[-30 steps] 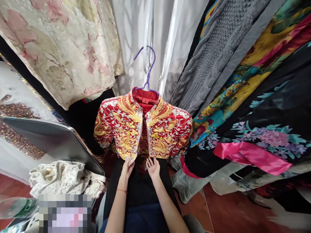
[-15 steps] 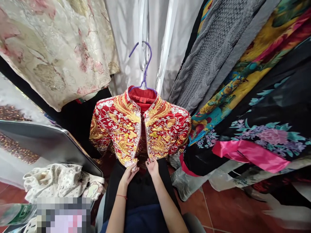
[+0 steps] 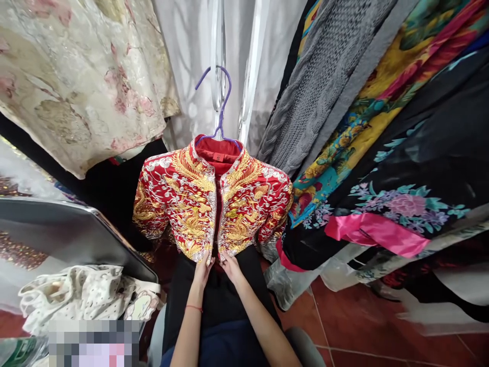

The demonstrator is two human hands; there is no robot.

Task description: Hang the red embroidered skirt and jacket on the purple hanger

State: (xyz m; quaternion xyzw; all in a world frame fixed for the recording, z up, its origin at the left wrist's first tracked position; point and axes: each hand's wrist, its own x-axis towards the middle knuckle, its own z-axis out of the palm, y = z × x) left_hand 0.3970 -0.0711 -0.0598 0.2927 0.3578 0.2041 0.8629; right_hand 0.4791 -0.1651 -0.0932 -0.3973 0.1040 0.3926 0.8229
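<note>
In front of me hangs a short red jacket (image 3: pixel 191 199) with gold and silver embroidery and a stand collar. A purple hanger (image 3: pixel 222 117) runs into its neck, and a small size label (image 3: pixel 218 157) shows inside the collar. My left hand (image 3: pixel 204 267) pinches the lower front corner of the left panel. With its fingers closed, my right hand (image 3: pixel 229 265) grips the lower corner of the right panel. The two front edges hang close together, a narrow dark gap between them. The thumbs lie in front of the cloth; the fingertips behind it are hidden.
White metal bars (image 3: pixel 250 76) stand behind the hanger. A cream floral garment (image 3: pixel 95 76) hangs left, a grey knit (image 3: pixel 321 76) and a black floral garment (image 3: pixel 382 204) right. A grey-backed chair (image 3: pixel 76 229), spotted white cloth (image 3: pixel 84 293) and a plastic bottle (image 3: pixel 23 351) are lower left.
Both hands have drawn closer together, bringing the jacket's front edges nearer and narrowing the gap. The whole view has shifted slightly, so things appear further left.
</note>
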